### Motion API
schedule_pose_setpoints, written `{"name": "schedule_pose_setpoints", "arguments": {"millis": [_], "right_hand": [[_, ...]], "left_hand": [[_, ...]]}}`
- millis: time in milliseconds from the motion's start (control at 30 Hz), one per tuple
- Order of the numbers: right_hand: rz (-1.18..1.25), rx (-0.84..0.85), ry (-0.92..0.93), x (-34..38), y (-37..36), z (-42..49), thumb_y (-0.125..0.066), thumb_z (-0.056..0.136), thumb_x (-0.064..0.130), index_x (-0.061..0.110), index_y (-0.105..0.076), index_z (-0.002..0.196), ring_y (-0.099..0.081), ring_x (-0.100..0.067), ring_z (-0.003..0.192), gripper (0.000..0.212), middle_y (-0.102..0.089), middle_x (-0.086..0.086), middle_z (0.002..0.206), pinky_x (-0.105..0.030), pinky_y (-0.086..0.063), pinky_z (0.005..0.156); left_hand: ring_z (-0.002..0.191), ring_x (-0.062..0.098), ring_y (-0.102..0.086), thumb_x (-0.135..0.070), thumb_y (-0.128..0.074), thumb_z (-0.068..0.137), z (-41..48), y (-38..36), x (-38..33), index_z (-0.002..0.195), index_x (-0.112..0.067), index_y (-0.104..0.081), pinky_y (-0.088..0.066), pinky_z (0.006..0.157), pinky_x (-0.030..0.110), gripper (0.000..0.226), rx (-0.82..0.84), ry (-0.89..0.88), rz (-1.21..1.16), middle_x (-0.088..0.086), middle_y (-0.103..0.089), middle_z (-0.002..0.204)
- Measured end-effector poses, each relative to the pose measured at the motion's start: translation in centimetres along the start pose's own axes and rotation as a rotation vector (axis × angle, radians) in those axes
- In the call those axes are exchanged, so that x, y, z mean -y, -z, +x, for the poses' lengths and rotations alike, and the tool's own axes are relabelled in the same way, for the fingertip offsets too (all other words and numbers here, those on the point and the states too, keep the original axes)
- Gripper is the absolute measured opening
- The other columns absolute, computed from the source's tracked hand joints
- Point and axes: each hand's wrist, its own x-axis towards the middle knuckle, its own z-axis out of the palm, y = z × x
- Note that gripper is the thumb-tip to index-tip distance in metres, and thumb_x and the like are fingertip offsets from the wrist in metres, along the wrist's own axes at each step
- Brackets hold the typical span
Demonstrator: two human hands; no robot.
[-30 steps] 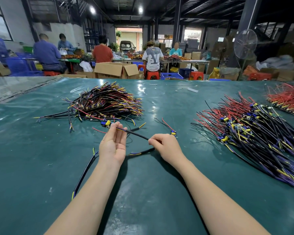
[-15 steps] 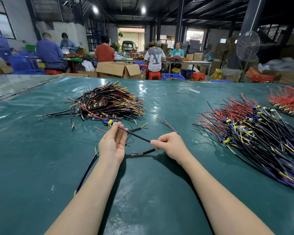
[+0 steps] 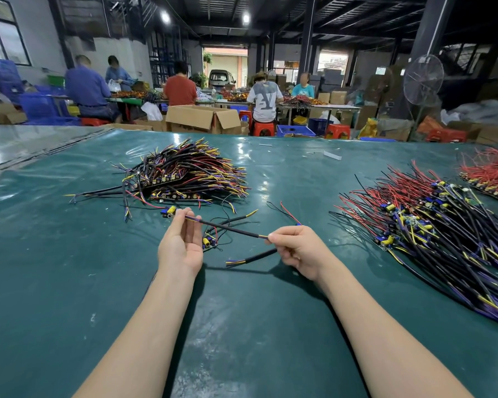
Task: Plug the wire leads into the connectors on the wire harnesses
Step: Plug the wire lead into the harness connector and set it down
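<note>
My left hand [image 3: 181,245] pinches 1 end of a thin black wire harness [image 3: 227,228] with its fingertips, and my right hand [image 3: 298,249] pinches the other end, where little yellow and purple wire leads [image 3: 263,236] poke out. The harness is stretched between my hands, above the shiny green table [image 3: 55,282]. A blue and yellow connector [image 3: 168,211] sits just past my left fingertips. A 2nd black cable [image 3: 250,257] sticks out under my right hand. A small board with yellow parts [image 3: 210,243] hangs just beside my left hand. A messy pile of wires [image 3: 184,173] lies toward the far edge, and a long pile of red and black ones [image 3: 431,225] lies near the right edge. Since a moment ago my hands have moved wider apart, and the long wire by my left arm is gone.
</note>
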Motion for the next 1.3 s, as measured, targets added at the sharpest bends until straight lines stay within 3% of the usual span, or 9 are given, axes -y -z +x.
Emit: {"name": "schedule_pose_setpoints", "arguments": {"millis": [200, 367, 600, 700, 833, 1033, 1133, 1200, 1300], "right_hand": [[-0.089, 0.093, -0.052, 0.3, -0.5, -0.1, -0.050, 0.085, -0.005, 0.005, -0.060, 0.064, -0.031, -0.007, 0.034, 0.025, -0.039, 0.003, 0.039, -0.010, -0.018, 0.036], [-0.183, 0.191, -0.038, 0.3, -1.5, -0.3, -0.055, 0.088, 0.007, 0.011, -0.066, 0.062, -0.025, -0.008, 0.036, 0.028, -0.032, 0.006, 0.040, -0.015, -0.015, 0.041], [-0.029, 0.273, -0.014, 1.2, -2.3, -1.0, -0.061, 0.071, 0.012, 0.016, -0.064, 0.049, -0.032, -0.006, 0.038, 0.023, -0.043, 0.005, 0.043, -0.013, -0.022, 0.038], [0.004, 0.312, 0.040, 1.3, -3.0, -1.0, -0.058, 0.068, 0.012, 0.015, -0.065, 0.047, -0.031, -0.005, 0.038, 0.022, -0.042, -0.005, 0.052, -0.013, -0.019, 0.040], [0.011, 0.319, 0.059, 1.1, -2.6, -1.1, -0.056, 0.067, 0.010, 0.015, -0.063, 0.043, -0.029, -0.003, 0.035, 0.026, -0.041, 0.004, 0.041, -0.015, -0.016, 0.041], [-0.083, 0.560, -0.073, 1.4, -1.9, -1.5, -0.054, 0.067, 0.005, 0.017, -0.063, 0.044, -0.028, -0.002, 0.033, 0.029, -0.037, 0.008, 0.038, -0.014, -0.018, 0.041], [-0.204, 0.726, -0.172, 2.0, -1.4, -2.0, -0.079, 0.052, 0.021, 0.018, -0.063, 0.043, -0.034, -0.003, 0.033, 0.018, -0.047, 0.007, 0.039, -0.010, -0.022, 0.040], [-0.251, 0.794, -0.203, 2.2, -0.4, -2.1, -0.085, 0.035, 0.041, 0.017, -0.067, 0.046, -0.041, -0.004, 0.033, 0.032, -0.055, 0.005, 0.042, -0.008, -0.028, 0.038], [-0.162, 0.723, -0.187, 2.2, 0.8, -2.0, -0.081, 0.046, 0.044, 0.014, -0.072, 0.056, -0.047, -0.005, 0.035, 0.032, -0.062, 0.002, 0.048, -0.009, -0.032, 0.037]], "left_hand": [[0.044, 0.003, -0.061, -0.008, -0.057, 0.090, 0.0, -0.2, 0.0, 0.074, -0.006, -0.058, -0.051, 0.050, 0.014, 0.016, -0.013, -0.002, -0.020, -0.002, -0.065, 0.049], [0.042, 0.003, -0.060, -0.009, -0.056, 0.091, 0.0, -0.4, 0.0, 0.072, -0.006, -0.058, -0.049, 0.048, 0.011, 0.019, -0.013, -0.001, -0.004, -0.004, -0.063, 0.048], [0.040, 0.003, -0.059, -0.009, -0.054, 0.092, 0.3, -0.1, -0.5, 0.074, -0.008, -0.056, -0.049, 0.046, 0.011, 0.018, -0.030, 0.027, -0.038, -0.003, -0.063, 0.046], [0.039, 0.004, -0.059, -0.010, -0.054, 0.092, 0.7, -0.1, -1.0, 0.069, -0.007, -0.059, -0.048, 0.045, 0.011, 0.024, -0.032, 0.030, -0.067, -0.001, -0.063, 0.046], [0.037, 0.005, -0.058, -0.007, -0.053, 0.092, 0.6, -0.3, -0.9, 0.067, -0.006, -0.058, -0.048, 0.045, 0.011, 0.026, -0.048, 0.039, -0.021, 0.001, -0.063, 0.045], [0.035, 0.004, -0.056, -0.008, -0.053, 0.093, 0.6, -0.6, -0.3, 0.073, -0.004, -0.055, -0.046, 0.041, 0.011, 0.020, -0.054, 0.123, 0.044, 0.003, -0.062, 0.044], [0.033, 0.003, -0.054, -0.008, -0.053, 0.093, 0.2, -0.7, -0.1, 0.071, -0.003, -0.054, -0.045, 0.041, 0.010, 0.023, -0.056, 0.125, 0.094, 0.002, -0.061, 0.042], [0.031, 0.002, -0.052, -0.012, -0.053, 0.093, 0.4, -0.4, -0.8, 0.071, -0.004, -0.054, -0.045, 0.041, 0.010, 0.024, -0.055, 0.139, 0.070, 0.000, -0.060, 0.042], [0.032, -0.002, -0.050, -0.022, -0.054, 0.093, 0.6, -0.1, -1.9, 0.075, -0.007, -0.056, -0.039, 0.034, 0.008, 0.024, -0.019, 0.180, 0.169, -0.006, -0.060, 0.045]]}}
